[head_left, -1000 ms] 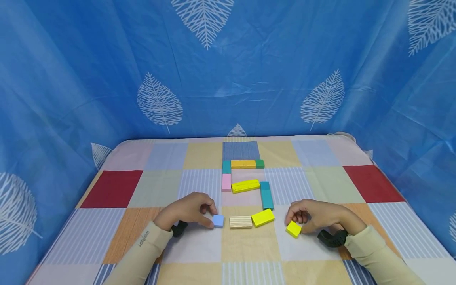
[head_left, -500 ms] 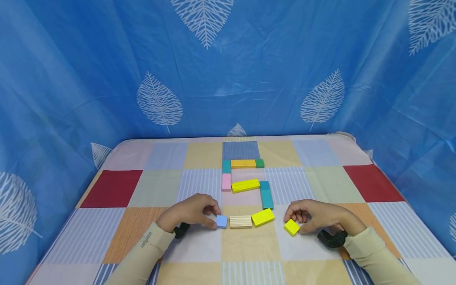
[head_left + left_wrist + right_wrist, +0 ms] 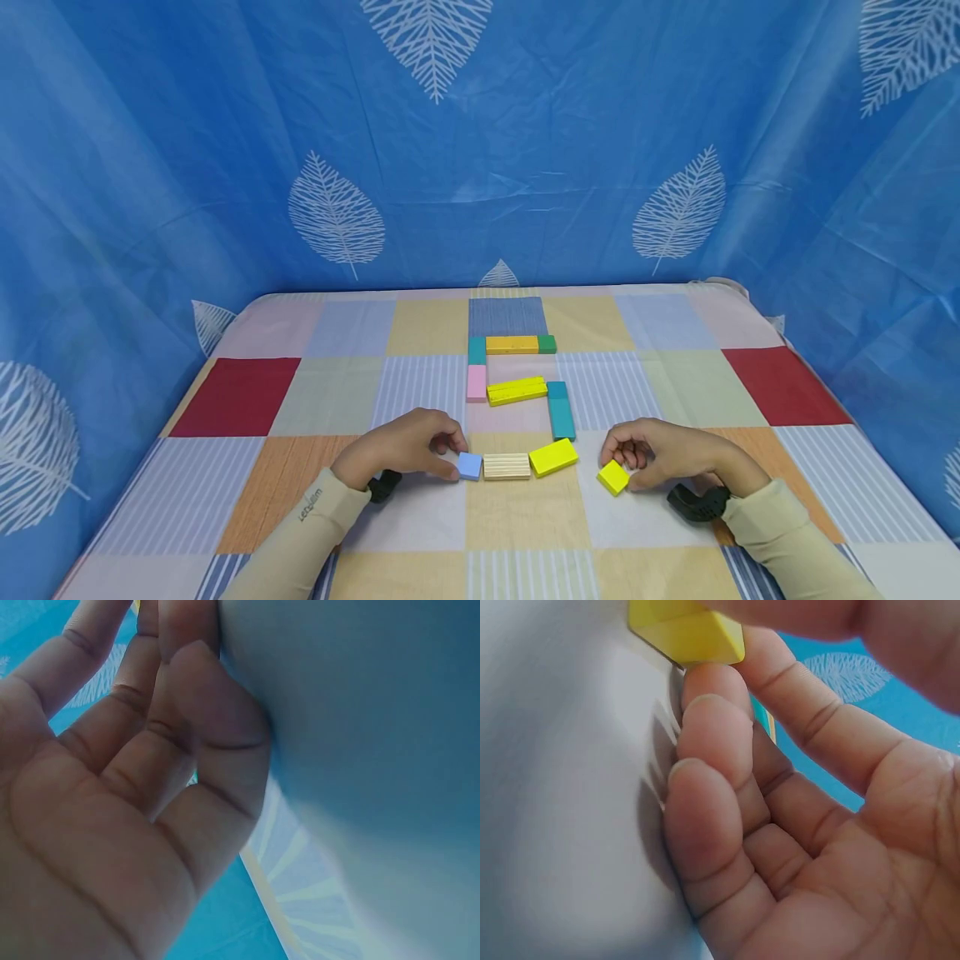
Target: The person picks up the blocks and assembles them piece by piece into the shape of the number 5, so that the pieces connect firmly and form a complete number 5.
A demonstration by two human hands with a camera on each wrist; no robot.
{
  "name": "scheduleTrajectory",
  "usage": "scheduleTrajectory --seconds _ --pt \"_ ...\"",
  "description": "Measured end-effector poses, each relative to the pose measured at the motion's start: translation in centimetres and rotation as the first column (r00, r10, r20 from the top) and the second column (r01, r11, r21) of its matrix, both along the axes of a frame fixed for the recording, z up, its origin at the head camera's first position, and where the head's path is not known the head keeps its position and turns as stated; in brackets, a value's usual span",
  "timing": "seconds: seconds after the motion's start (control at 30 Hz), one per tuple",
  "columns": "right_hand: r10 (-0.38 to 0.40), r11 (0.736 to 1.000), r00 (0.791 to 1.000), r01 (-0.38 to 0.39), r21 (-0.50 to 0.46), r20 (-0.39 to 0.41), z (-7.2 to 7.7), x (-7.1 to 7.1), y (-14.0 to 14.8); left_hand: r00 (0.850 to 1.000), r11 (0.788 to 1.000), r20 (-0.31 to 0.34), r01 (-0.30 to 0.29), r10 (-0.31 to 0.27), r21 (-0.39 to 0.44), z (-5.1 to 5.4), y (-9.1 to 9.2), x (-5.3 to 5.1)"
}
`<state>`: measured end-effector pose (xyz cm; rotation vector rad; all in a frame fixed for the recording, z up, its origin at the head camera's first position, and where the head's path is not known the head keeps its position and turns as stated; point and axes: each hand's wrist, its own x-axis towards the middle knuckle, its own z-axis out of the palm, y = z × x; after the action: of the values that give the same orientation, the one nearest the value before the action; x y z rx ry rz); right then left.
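With thumb and fingers my left hand (image 3: 411, 443) pinches a small light-blue block (image 3: 470, 466) on the cloth. The block lies at the left end of a ribbed wooden block (image 3: 506, 467), very close to it. In the left wrist view the fingers (image 3: 225, 712) hide that block. My right hand (image 3: 660, 450) holds a small yellow block (image 3: 613, 477) between thumb and forefinger, its other fingers curled against the cloth. The right wrist view shows the same yellow block (image 3: 686, 630) at the top. A longer yellow block (image 3: 553, 458) sits tilted at the ribbed block's right end.
Further back, a teal block pair (image 3: 560, 411), a yellow strip pair (image 3: 517, 391), a pink block (image 3: 477, 383), a teal block (image 3: 477, 351), an orange block (image 3: 512, 345) and a green block (image 3: 547, 344) continue the line. Blue curtains (image 3: 480, 167) hang behind the patchwork-covered table (image 3: 405, 575).
My left hand has slid the light-blue block right, up to the ribbed block. The right hand's yellow block has shifted slightly left and away from me.
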<state>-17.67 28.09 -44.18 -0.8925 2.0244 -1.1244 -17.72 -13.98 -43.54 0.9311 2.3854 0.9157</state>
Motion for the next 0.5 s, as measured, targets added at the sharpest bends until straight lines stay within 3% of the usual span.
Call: scheduleTrajectory --seconds 0.33,0.5 --pt "0.004 1.000 1.000 -0.005 -0.022 -0.028 -0.03 -0.14 0.00 1.000 1.000 0.017 -0.017 0.017 0.004 -0.05 0.00 0.04" --pt "-0.010 0.999 1.000 0.009 -0.040 -0.024 -0.01 -0.12 -0.07 1.000 1.000 -0.005 0.000 0.000 -0.001 -0.03 0.07 -0.01"
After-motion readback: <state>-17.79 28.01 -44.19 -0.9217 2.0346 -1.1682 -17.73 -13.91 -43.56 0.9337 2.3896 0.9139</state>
